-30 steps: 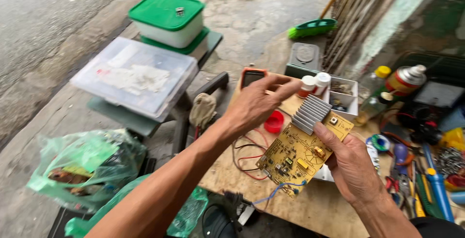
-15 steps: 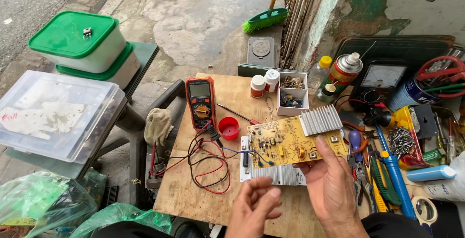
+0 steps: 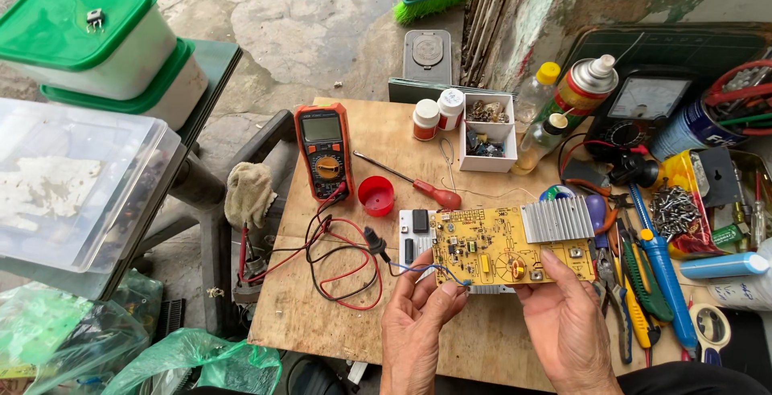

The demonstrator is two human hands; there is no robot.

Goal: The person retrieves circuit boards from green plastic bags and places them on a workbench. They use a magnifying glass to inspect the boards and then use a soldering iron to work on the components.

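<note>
Board: yellow circuit board [image 3: 492, 248] w/ ribbed metal heatsink [image 3: 557, 218] on its far right corner, held flat just above the wooden surface [image 3: 322, 314], near its front edge.
Left hand [image 3: 418, 327]: closed on board's near-left corner, thumb tip on top by a thin blue wire [image 3: 418, 267].
Right hand [image 3: 567, 327]: grips board's near-right edge, thumb on top, fingers under.
Under board: a 2nd pale board [image 3: 416, 236] w/ black parts shows at the left.
Meter: orange multimeter [image 3: 323, 150] lies far left on surface; red + black leads [image 3: 338, 262] loop toward the board.
Near meter: red cap [image 3: 375, 195], red-handled screwdriver [image 3: 414, 184], apart from board.
Far edge: two small white bottles w/ red bands [image 3: 438, 113], white parts box [image 3: 487, 131], spray can [image 3: 581, 89].
Right side: blue-handled tool [image 3: 663, 270], pliers, tray of screws [image 3: 674, 210], all crowded just beside right hand's side.
Left, off surface: clear lidded bin [image 3: 72, 186], green-lidded tubs [image 3: 88, 41], rag [image 3: 249, 192].
</note>
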